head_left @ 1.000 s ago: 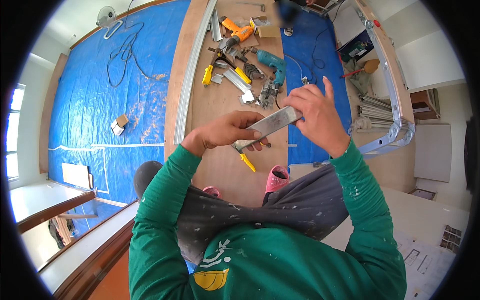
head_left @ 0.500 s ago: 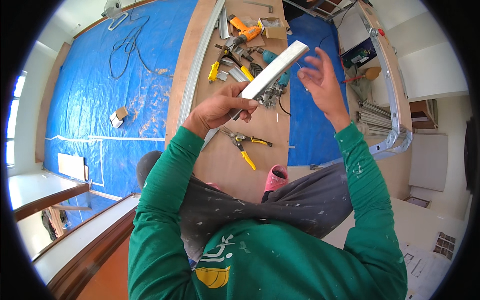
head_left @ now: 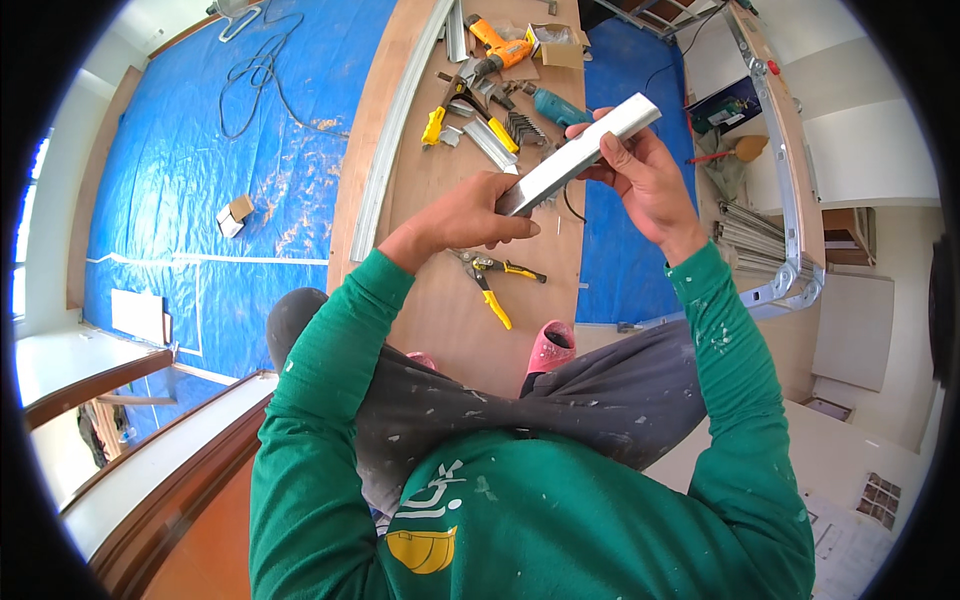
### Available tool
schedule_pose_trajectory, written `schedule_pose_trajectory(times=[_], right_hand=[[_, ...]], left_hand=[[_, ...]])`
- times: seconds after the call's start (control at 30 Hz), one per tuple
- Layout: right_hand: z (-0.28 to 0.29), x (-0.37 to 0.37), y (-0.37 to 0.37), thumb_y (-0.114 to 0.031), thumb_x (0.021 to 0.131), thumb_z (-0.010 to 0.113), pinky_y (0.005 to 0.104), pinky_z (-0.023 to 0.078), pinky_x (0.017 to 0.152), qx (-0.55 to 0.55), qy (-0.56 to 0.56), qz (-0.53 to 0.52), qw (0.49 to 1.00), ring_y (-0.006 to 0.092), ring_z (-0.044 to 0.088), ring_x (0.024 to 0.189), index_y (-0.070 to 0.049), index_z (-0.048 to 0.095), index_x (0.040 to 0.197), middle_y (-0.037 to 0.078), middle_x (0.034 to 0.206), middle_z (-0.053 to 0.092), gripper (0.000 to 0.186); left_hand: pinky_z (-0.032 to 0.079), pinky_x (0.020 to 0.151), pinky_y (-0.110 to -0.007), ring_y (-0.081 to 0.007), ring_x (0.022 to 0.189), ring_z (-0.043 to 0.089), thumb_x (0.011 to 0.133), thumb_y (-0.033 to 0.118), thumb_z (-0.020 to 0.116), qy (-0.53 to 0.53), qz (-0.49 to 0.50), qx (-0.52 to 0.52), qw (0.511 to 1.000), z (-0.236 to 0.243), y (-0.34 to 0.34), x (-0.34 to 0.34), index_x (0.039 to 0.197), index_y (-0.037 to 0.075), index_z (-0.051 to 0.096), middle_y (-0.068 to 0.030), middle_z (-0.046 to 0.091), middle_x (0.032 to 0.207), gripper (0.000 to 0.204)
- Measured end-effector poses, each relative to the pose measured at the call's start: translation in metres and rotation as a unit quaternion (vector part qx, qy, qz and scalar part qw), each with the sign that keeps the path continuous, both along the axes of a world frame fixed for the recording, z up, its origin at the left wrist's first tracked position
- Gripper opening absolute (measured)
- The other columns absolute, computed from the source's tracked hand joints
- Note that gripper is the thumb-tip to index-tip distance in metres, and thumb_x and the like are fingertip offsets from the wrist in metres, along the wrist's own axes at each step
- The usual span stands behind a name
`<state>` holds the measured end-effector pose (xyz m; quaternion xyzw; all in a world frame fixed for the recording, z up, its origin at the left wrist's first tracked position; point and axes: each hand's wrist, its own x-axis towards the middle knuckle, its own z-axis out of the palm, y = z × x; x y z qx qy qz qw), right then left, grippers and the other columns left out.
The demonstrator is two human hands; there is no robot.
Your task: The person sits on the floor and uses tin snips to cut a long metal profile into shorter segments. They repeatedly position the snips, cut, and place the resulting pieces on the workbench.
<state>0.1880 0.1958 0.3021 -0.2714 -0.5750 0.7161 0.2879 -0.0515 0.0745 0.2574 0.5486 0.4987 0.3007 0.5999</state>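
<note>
— While held aslant over the right edge of the plywood board (head_left: 552, 245), catching bright light along its upper face: a short metal bar (head_left: 573, 163), far end tipped out to the right!

— And the left hand (head_left: 462, 212)?

— Wrapped round the near end, fingers curled in, thumb stretched out just below. Cannot tell how tightly, with part of the grip hidden.

— Right hand (head_left: 648, 188)?

— Closer to the far end, thumb on the upper face, fingers folded round behind, nicely closed on the metal.

— Lower down?

— Snips (head_left: 483, 266) with yellow handles spread, lying toward the board's near end.

— Farther up?

— Quite a crowd toward the far edge! Teal drill (head_left: 560, 108) by the right edge, partly hidden; orange drill (head_left: 500, 48) beyond, beside an open carton (head_left: 560, 52); loose metal strips (head_left: 490, 148) to the left.

— Left side?

— Long metal rail (head_left: 400, 132), running lengthwise. Past that, blue sheeting (head_left: 300, 100), with a dark cable (head_left: 262, 72) looped on top.
</note>
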Motion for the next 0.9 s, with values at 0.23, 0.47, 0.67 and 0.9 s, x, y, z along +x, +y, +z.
schedule_pose_trajectory(times=[0.23,0.47,0.67,0.9], right_hand=[[-0.093,-0.002,0.026,-0.043,0.095,0.084,0.0359,0.054,0.1,0.065,-0.297,0.05,0.951,0.0231,0.065,0.125,-0.01,0.043,0.159,0.014,0.142,0.062,0.082],[-0.279,-0.01,-0.081,-0.073,0.066,0.091,0.0588,0.039,0.12,0.254,-0.595,0.226,0.728,0.0463,0.045,0.148,-0.001,0.031,0.165,0.03,0.157,0.047,0.136],[-0.289,-0.029,-0.164,-0.07,0.056,0.097,0.0719,0.035,0.115,0.32,-0.68,0.152,0.642,0.042,0.036,0.15,-0.008,0.03,0.164,0.021,0.158,0.04,0.141],[-0.302,-0.032,-0.159,-0.037,0.075,0.089,0.0689,0.039,0.112,0.273,-0.692,0.164,0.648,0.042,0.046,0.143,-0.004,0.035,0.159,0.021,0.153,0.045,0.105]], left_hand=[[0.051,0.055,-0.031,-0.014,0.062,0.066,0.084,0.026,0.078,0.025,0.13,0.012,0.991,-0.03,0.012,-0.009,0.104,-0.004,0.07,-0.0062,0.068,0.075,0.037],[0.054,0.064,-0.039,-0.0219,0.071,0.069,0.082,0.03,0.075,0.096,0.218,0.021,0.971,-0.027,0.022,-0.015,0.098,-0.005,0.069,-0.0137,0.07,0.081,0.038],[0.055,0.073,-0.042,-0.0269,0.078,0.071,0.081,0.03,0.076,0.144,0.241,0.025,0.96,-0.024,0.02,-0.024,0.099,-0.006,0.069,-0.0185,0.071,0.085,0.041],[0.052,0.061,-0.041,-0.0223,0.069,0.068,0.082,0.029,0.076,0.08,0.223,-0.01,0.971,-0.022,0.015,-0.029,0.099,-0.005,0.068,-0.0124,0.068,0.079,0.039]])
